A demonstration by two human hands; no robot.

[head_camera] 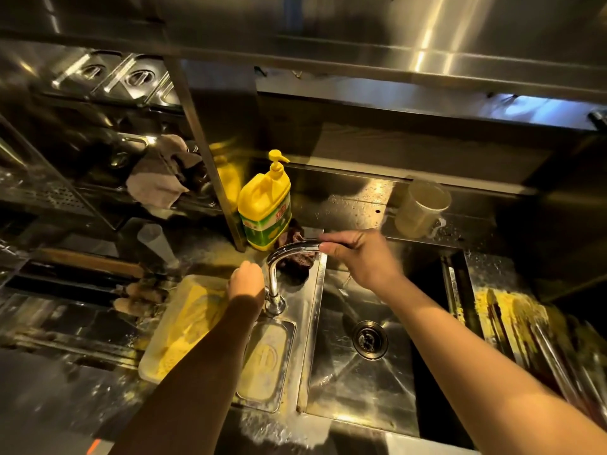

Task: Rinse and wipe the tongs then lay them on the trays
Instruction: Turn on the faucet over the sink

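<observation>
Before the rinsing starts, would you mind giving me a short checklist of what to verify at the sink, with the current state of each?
1. Spout over the basin: not ok. The right hand grips the tip of the faucet near the edge of the sink, not over the drain.
2. Tap control in hand: cannot tell. The left hand is at the faucet base, covering whatever it touches.
3. Water running: cannot tell; no stream is visible.
4. Tongs picked up: not ok. The tongs lie to the right of the sink.
5. Wiping cloth in reach: ok. A cloth hangs on the rack at left.
</observation>
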